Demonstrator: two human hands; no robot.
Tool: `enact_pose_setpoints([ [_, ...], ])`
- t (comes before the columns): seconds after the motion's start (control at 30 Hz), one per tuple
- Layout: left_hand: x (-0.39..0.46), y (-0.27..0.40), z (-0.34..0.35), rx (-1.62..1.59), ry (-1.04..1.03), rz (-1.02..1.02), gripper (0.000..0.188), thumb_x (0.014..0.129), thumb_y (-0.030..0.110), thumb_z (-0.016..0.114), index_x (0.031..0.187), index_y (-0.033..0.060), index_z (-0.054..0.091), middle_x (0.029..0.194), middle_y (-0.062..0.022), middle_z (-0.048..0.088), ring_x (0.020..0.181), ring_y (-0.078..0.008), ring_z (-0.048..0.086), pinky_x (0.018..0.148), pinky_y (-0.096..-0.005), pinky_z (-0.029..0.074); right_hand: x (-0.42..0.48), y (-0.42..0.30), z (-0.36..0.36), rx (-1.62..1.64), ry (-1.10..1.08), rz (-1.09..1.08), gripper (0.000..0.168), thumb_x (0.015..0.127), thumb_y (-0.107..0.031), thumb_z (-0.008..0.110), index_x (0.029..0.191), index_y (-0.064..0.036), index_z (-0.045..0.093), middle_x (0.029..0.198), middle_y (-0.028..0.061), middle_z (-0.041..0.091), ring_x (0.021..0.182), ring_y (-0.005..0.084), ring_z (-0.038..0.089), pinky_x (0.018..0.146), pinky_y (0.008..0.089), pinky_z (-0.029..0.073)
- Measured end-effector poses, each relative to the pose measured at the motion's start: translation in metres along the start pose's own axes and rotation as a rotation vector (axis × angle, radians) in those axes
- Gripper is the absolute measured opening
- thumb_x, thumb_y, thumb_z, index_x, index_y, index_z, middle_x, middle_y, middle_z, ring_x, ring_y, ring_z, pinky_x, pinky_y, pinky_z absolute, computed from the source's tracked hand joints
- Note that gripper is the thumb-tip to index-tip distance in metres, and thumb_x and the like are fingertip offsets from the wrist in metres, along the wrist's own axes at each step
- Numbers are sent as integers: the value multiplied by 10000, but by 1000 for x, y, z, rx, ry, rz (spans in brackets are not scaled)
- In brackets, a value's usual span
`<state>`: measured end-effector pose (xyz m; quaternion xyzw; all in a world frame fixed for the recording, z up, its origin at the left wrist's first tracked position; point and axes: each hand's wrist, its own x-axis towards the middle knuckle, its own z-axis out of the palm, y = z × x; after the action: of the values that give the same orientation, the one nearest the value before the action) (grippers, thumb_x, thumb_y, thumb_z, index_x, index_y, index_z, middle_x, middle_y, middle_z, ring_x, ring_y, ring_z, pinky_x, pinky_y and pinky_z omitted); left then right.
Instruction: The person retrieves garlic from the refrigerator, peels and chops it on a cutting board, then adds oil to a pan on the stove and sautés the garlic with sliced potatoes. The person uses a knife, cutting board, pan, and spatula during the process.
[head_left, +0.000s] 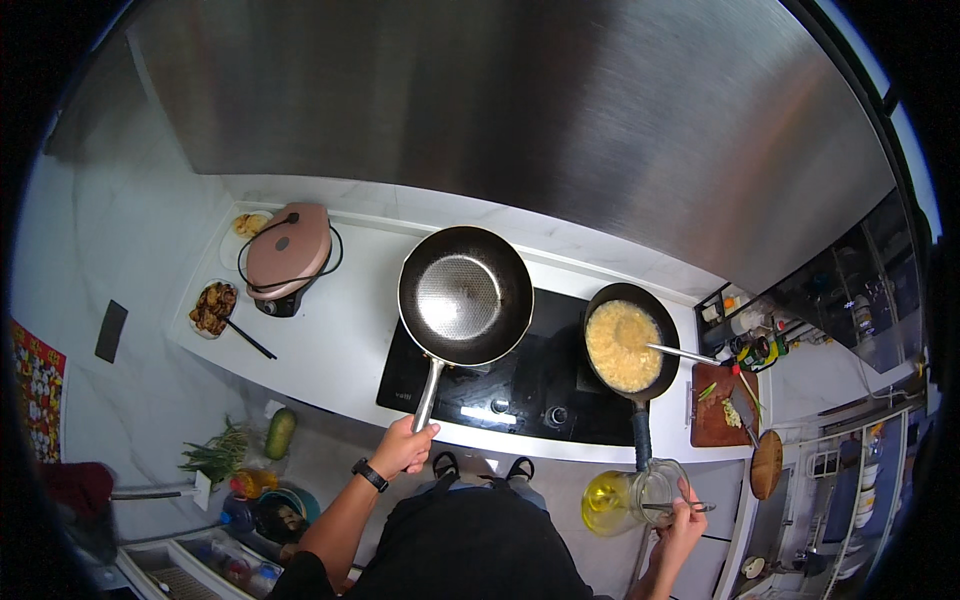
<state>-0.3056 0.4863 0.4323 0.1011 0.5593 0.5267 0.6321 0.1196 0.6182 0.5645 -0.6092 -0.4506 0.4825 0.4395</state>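
My left hand (409, 448) grips the metal handle of a dark frying pan (459, 296), raised and tilted over the left part of the black cooktop (517, 405). Its bare inside shows a honeycomb-textured base. At the lower right, my right hand (679, 521) holds a glass jar (613, 501) by its handle side. Yellow oil lies in the jar, which is tipped sideways. A thin metal piece crosses its mouth; I cannot tell what it is. On the right burner stands a second pan (669, 319), holding a pale yellow, bubbly food (622, 352) and a metal-handled utensil (682, 354).
A wooden cutting board (709, 420) with a knife (742, 412) and chopped greens lies right, near bottles (754, 352). At left are a pink electric pan (289, 247), a dish of browned food (214, 307) and chopsticks (251, 339). A green gourd (281, 433) lies below the counter.
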Motion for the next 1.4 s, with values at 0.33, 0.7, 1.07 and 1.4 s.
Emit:
enact_pose_setpoints([
  [0.33, 4, 4, 8, -134, -74, 43, 241, 1011, 253, 582, 896, 144, 400, 581, 59, 356, 413, -37, 344, 344, -225, 296, 6, 16, 0, 25, 22, -63, 429, 875, -54, 535, 1265, 119, 578, 1081, 136, 646, 835, 125, 610, 686, 234, 504],
  [0.7, 23, 3, 7, -237, -60, 3, 264, 1013, 234, 573, 848, 170, 378, 616, 58, 399, 442, -35, 376, 341, -227, 312, -9, 18, -4, 9, 50, -26, 396, 880, -45, 557, 1244, 107, 598, 982, 95, 631, 772, 109, 585, 655, 224, 479],
  [1.07, 28, 4, 2, -272, -90, -22, 263, 1022, 231, 554, 839, 167, 376, 616, 59, 406, 439, -36, 395, 344, -223, 336, -7, 31, 2, -15, 78, -55, 356, 897, -33, 555, 1231, 70, 624, 829, 25, 614, 601, 54, 515, 498, 204, 392],
  [1.4, 31, 6, 2, -299, -105, -44, 253, 1018, 222, 559, 837, 170, 391, 611, 64, 404, 444, -32, 393, 346, -222, 329, -1, 30, 13, -32, 37, -52, 351, 898, -20, 550, 1234, 35, 638, 804, -1, 607, 557, 35, 482, 462, 195, 355],
])
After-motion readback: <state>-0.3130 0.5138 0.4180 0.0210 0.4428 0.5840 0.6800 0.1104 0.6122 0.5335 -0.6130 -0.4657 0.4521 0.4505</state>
